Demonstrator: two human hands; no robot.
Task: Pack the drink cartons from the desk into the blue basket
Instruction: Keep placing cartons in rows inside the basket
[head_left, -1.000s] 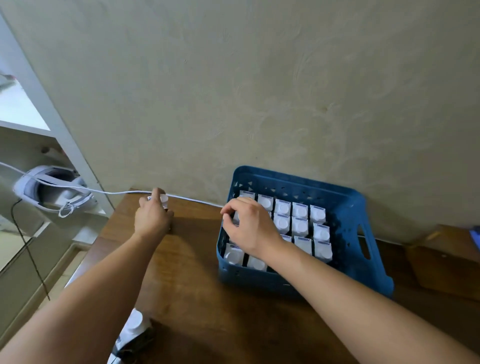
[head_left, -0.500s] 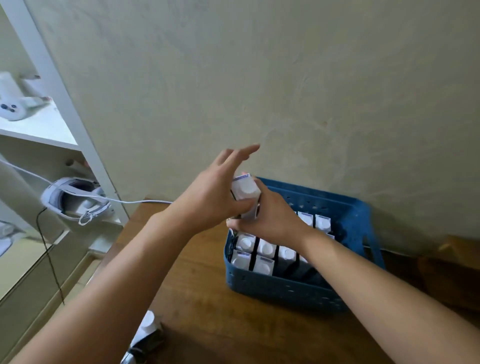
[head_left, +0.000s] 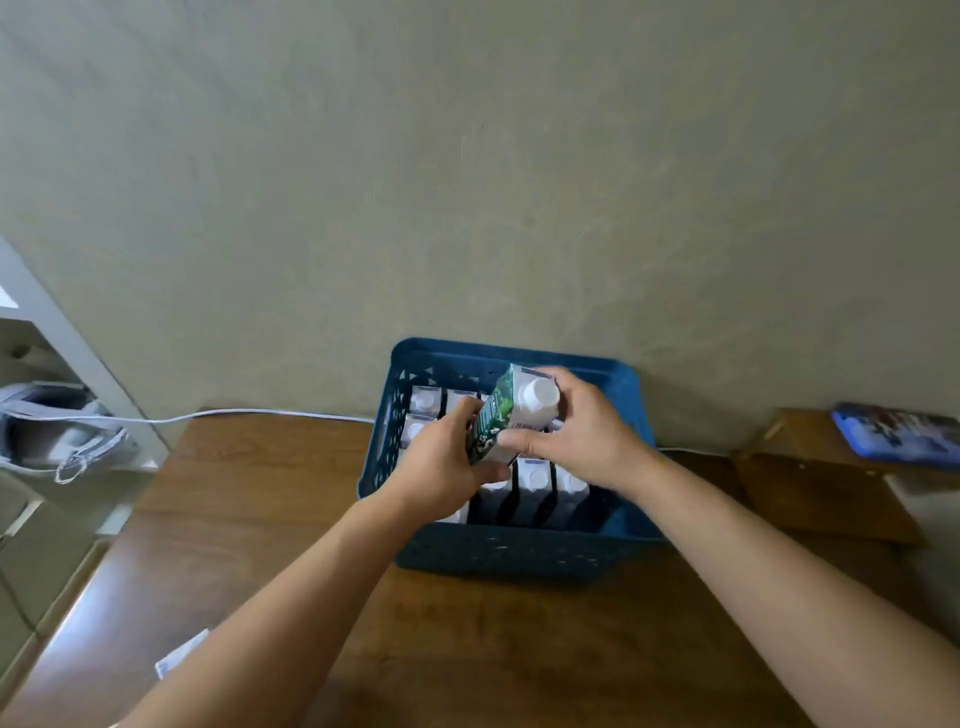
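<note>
A blue basket (head_left: 519, 553) stands on the wooden desk (head_left: 270, 483) against the wall, packed with several upright drink cartons (head_left: 535, 475) with white caps. Above them I hold one tilted carton (head_left: 511, 415), green-sided with a white cap. My left hand (head_left: 441, 467) grips its lower end. My right hand (head_left: 582, 431) holds its top end from the right. The hands hide part of the basket's middle rows.
A white cable (head_left: 234, 414) runs along the desk's back edge. A white headset (head_left: 57, 431) sits on a shelf at the left. A wooden box (head_left: 810, 483) with a blue item (head_left: 898, 431) on it stands at the right. Another carton (head_left: 179, 657) peeks out by my left forearm.
My left hand picked a carton off the desk's back left and carried it right. Both hands now hold it tilted over the basket.
</note>
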